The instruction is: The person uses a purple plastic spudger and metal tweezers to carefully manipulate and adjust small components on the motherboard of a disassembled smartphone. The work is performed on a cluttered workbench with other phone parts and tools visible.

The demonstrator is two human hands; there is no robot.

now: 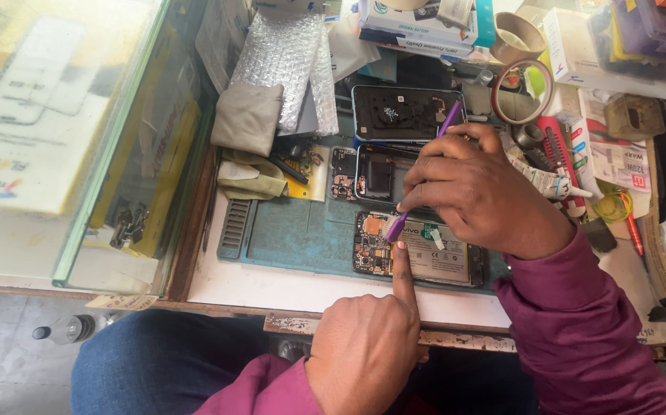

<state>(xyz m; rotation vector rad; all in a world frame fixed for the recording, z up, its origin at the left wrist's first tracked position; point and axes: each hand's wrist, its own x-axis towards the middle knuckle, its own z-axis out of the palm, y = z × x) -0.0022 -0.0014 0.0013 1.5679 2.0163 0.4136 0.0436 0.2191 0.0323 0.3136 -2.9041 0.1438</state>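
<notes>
Right hand (479, 192) pinching purple pry tool (419, 173), tip down on opened phone (417, 253) near its circuit board. Left hand (364, 350) curled, index finger extended, pressing same phone beside tool tip. Phone flat on teal mat (294, 234), front of bench. Second opened phone (402, 111) behind; tape roll (523, 92) further right.

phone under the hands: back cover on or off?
Off. The phone lies with circuit board and battery exposed; the right hand holds a purple pry tool to it.
</notes>
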